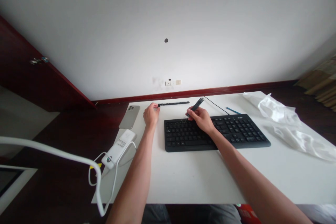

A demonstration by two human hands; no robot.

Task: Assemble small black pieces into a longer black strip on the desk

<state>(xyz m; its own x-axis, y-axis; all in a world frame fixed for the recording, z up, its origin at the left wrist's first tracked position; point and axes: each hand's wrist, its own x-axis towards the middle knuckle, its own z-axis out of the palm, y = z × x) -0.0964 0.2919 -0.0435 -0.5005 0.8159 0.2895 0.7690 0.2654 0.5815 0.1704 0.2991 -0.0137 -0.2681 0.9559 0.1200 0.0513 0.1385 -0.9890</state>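
My left hand [151, 114] is at the far left part of the white table, its fingertips pinched at the left end of a straight row of small black keycaps [175, 103]. My right hand [201, 118] is closed around a dark keycap puller [197, 104], its handle pointing up and to the right. A thin wire loop extends below that hand, over the upper left part of the black keyboard [194, 148]. Whether the wire touches a key, I cannot tell. The keyboard lies flat, partly covered by my right hand and forearm.
A phone [129, 117] lies at the table's left edge, beyond a white power strip [119, 147] with a looping white cable [99, 182]. Behind the keyboard are its black cord [217, 106] and a blue stick [233, 111]. Crumpled white plastic bags [278, 110] lie at right.
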